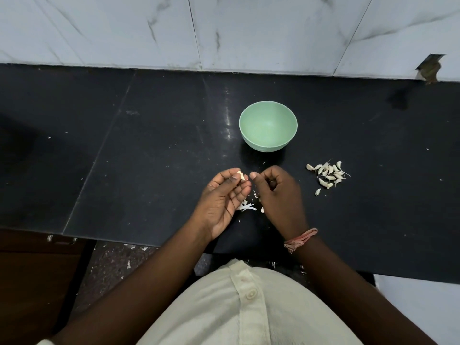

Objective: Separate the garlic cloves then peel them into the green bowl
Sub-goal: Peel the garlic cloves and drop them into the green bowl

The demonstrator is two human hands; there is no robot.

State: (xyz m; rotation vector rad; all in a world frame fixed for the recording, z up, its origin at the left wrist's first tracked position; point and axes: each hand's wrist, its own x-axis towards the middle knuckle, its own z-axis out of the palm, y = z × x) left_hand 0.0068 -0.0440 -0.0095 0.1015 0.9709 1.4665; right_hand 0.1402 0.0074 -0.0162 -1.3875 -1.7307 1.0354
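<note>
Both hands meet just on the near side of the green bowl (pixel 268 125), and we are right over them; our left hand (pixel 225 199) lies palm up, thumb and forefinger pinching a single garlic clove (pixel 241 175), the other fingers loosely curled beneath it; our right hand (pixel 277 192) sits just beside it, fingers curled in, thumb tip pointing at the clove without quite touching it; whether anything is caught inside that curl we cannot tell.

Peel scraps (pixel 246 207) lie on the black counter (pixel 149 158) below the gap between the hands, nearer to us than the bowl; a small pale bit rests by the heel of the right hand.

To the right of the bowl and a little nearer to us sits the pile of unpeeled cloves (pixel 328 174), well apart from the hands, with one stray clove (pixel 317 191) just on its near-left edge.

The bowl stands upright on the counter, its inside showing only green; behind it rises the white marble wall (pixel 249 33).

A red thread band (pixel 300 240) circles the right wrist; our cream buttoned shirt (pixel 249 307) fills the near edge; more flecks of skin dot the floor (pixel 119 260) below the counter, to the near left of the bowl.
</note>
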